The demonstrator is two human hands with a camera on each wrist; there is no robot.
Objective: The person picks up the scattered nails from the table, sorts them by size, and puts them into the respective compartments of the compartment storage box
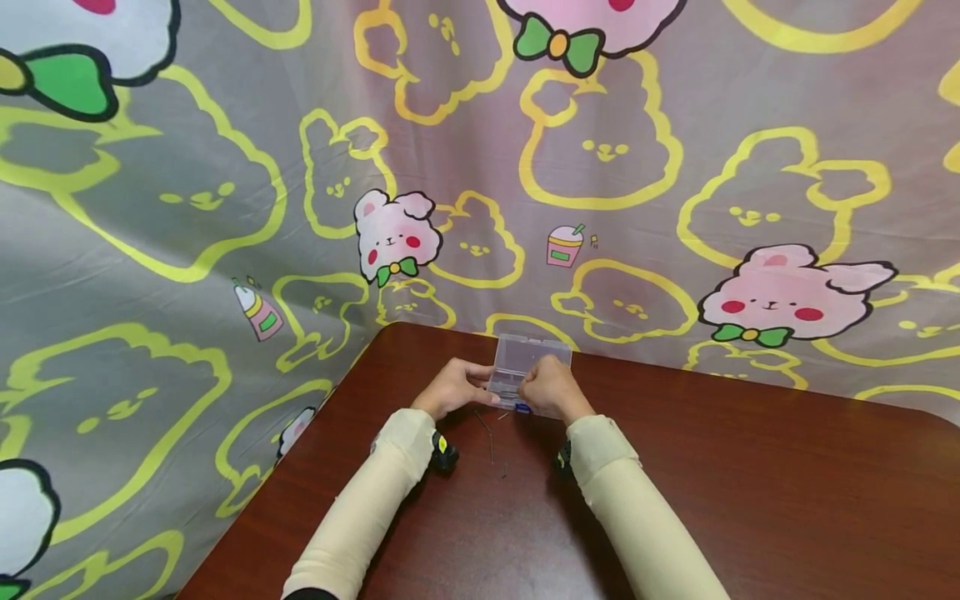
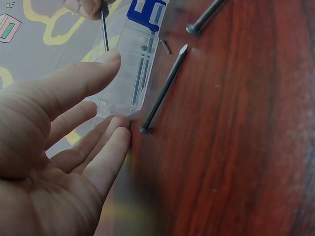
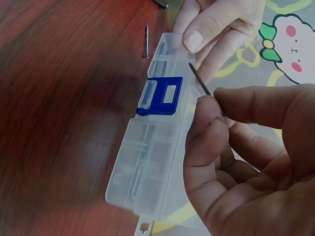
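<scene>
A clear plastic box (image 1: pixel 532 354) with its lid raised stands on the table, a blue latch (image 3: pixel 165 96) on its front. My left hand (image 1: pixel 453 387) holds the box's left end, thumb over the top edge and fingers against the side. Between thumb and fingertips my right hand (image 1: pixel 552 387) pinches a thin dark nail (image 3: pixel 199 78), its free end pointing over the box. Several nails (image 2: pixel 140 73) lie inside a compartment. In front of the box, a long nail (image 2: pixel 165 91), a second nail (image 2: pixel 206 17) and a short piece (image 2: pixel 165 46) rest on the wood.
The brown wooden table (image 1: pixel 750 492) reaches far to the right. A patterned cloth (image 1: pixel 637 150) hangs behind it and along the left side. Each wrist carries a small black device (image 1: pixel 444 454).
</scene>
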